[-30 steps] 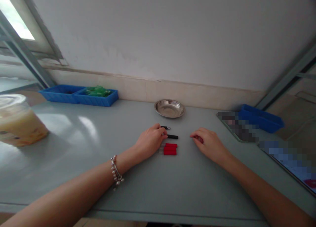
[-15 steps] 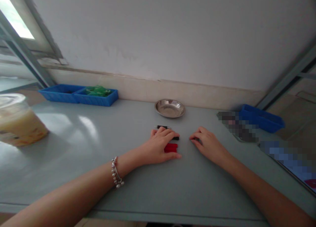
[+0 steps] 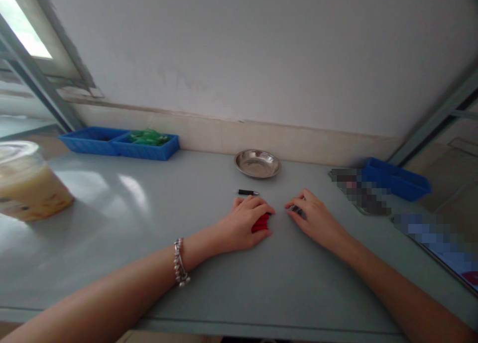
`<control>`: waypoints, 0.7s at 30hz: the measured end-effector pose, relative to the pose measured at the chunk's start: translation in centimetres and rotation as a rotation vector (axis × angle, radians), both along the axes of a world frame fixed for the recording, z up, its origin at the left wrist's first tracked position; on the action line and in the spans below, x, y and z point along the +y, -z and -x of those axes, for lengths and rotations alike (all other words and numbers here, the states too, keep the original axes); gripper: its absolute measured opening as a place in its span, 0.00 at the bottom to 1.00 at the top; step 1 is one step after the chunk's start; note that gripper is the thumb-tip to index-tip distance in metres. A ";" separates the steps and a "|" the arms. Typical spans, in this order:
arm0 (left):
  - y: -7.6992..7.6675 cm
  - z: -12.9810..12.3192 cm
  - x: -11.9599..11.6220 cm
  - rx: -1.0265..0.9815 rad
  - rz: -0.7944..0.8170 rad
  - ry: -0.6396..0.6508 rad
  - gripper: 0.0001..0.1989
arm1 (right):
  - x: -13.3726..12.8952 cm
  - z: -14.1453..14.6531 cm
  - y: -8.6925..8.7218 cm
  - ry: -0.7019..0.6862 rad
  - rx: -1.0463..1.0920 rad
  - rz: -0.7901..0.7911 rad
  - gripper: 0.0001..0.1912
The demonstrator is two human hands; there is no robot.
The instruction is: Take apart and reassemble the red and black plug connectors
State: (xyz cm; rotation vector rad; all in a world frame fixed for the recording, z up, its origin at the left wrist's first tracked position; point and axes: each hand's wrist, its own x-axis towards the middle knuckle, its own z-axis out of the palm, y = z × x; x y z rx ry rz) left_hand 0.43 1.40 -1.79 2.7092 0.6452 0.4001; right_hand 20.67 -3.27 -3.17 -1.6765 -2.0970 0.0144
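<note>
My left hand (image 3: 248, 226) curls over several red pens (image 3: 260, 223), gripping them between thumb and fingers on the grey table; a dark tip shows at their far side. Just beyond its fingers lies a black pen (image 3: 247, 192). To the right, my right hand (image 3: 308, 213) rests on the table, its thumb and fingers closed round a small dark object (image 3: 298, 211) too hidden to name. A shallow metal dish (image 3: 257, 164) sits behind the black pen, near the wall.
Blue trays (image 3: 145, 151) stand back left, one with green material. A cup with a pale drink (image 3: 33, 188) is at the left. At the right are a blue tray (image 3: 399, 178) and two flat, pixelated devices, one of them nearest the edge (image 3: 433, 243).
The fingers of my left hand have drawn in round the red pens. More of the black pen is uncovered. More of the dark object in my right hand shows.
</note>
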 end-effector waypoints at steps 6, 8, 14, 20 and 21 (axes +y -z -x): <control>0.0 0.2 0.1 0.006 -0.011 -0.016 0.17 | 0.0 0.0 -0.1 -0.003 0.001 0.016 0.08; 0.0 0.3 0.1 0.010 -0.021 -0.018 0.18 | -0.1 0.0 -0.1 -0.007 0.006 0.012 0.08; -0.5 0.7 -0.1 0.053 -0.050 -0.025 0.20 | -0.2 0.1 -0.4 -0.003 0.009 0.012 0.08; -0.7 1.0 0.0 0.081 -0.084 -0.015 0.17 | -0.2 -0.1 -0.3 0.006 -0.005 -0.010 0.08; -0.8 1.0 0.0 0.087 -0.090 -0.014 0.16 | -0.2 -0.2 -0.3 0.014 -0.001 -0.020 0.08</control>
